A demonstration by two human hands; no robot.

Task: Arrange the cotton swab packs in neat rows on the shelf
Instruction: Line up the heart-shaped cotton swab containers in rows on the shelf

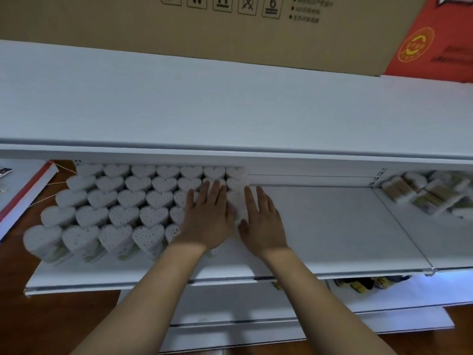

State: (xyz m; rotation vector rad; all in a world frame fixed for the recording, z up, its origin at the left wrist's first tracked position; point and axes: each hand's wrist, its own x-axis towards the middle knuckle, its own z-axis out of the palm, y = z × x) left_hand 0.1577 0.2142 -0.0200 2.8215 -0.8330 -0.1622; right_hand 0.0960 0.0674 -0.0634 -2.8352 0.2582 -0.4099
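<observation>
Our left hand (208,219) lies flat on the heart-shaped cotton swab packs (122,201), at nine o'clock on the shelf (345,226). Our right hand (261,221) presses their three o'clock edge, grip apart. Uneven pushing may topple packs.

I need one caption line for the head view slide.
Both hands, left hand and right hand, press flat against heart-shaped cotton swab packs on the shelf.

Dim, cool, bluish indoor light. The white metal upper shelf (230,103) shades the back of the tier beneath it. A bright bluish-white glow sits at 4 o'clock under the shelving. Wide-angle bending curves straight edges toward the borders. Rectangular cotton swab packs (425,194) at 3 o'clock are motion-blurred; overall detail is soft.
</observation>
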